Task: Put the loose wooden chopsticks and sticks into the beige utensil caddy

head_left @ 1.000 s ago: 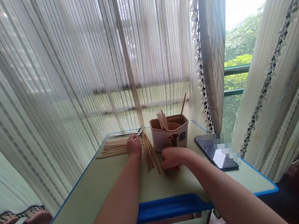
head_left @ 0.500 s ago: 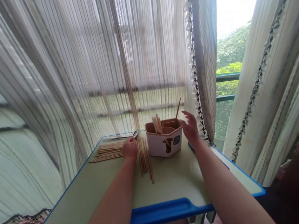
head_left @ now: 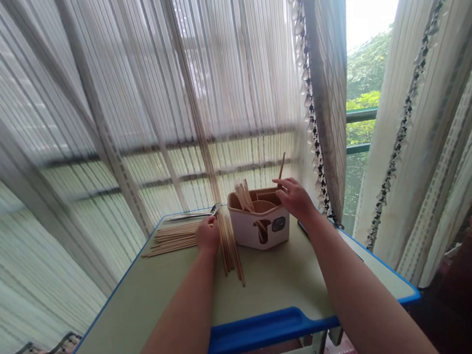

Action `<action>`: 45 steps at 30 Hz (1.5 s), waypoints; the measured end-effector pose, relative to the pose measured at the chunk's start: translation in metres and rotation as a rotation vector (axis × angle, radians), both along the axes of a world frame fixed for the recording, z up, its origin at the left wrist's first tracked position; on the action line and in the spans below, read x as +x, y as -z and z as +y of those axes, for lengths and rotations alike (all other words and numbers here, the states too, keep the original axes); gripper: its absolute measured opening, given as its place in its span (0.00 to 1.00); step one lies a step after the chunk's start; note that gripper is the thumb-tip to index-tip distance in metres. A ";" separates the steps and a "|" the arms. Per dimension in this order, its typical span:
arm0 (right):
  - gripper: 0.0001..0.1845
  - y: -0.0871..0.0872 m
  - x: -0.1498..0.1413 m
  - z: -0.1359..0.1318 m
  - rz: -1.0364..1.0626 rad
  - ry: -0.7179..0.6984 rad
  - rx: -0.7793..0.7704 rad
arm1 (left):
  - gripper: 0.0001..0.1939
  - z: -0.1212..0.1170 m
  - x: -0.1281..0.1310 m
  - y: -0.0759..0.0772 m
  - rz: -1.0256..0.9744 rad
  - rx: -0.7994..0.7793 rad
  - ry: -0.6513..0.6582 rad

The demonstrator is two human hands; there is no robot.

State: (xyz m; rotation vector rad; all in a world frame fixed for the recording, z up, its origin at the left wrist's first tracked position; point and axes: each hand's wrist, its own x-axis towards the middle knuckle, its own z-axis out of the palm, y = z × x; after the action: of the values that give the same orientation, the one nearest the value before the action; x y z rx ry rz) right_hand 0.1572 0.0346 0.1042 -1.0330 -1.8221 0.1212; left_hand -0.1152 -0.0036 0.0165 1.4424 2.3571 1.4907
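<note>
My right hand [head_left: 297, 198] is at the right rear rim of a white and brown utensil holder [head_left: 260, 231], its fingers closed around a thin wooden chopstick [head_left: 281, 166] that stands up out of it. Pale sticks [head_left: 244, 195] lean in the holder's left part. My left hand [head_left: 208, 235] is closed on the table, between chopsticks [head_left: 175, 237] lying sideways and a second group of chopsticks [head_left: 229, 250] pointing toward me. What its fingers hold is hidden. Just behind it shows the head of a metal slotted spoon [head_left: 215, 209].
The pale green table [head_left: 149, 313] has a blue edge and a blue front ledge [head_left: 259, 330]. A dark tablet [head_left: 303, 229] lies partly hidden under my right forearm. Sheer striped curtains [head_left: 140, 97] hang close behind the table.
My right hand has moved from the table in front of the holder up to its right rim, opened, then closed on the standing chopstick. My left hand stays by the chopsticks.
</note>
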 end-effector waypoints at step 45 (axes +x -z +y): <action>0.22 -0.022 0.016 -0.017 0.395 0.359 0.279 | 0.09 -0.003 0.004 0.000 0.066 -0.033 0.046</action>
State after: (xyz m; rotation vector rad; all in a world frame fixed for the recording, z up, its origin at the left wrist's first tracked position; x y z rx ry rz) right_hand 0.1736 0.0173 0.1263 -1.0344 -1.2378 -0.1365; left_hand -0.1114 -0.0066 0.0165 1.5500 2.3560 1.4084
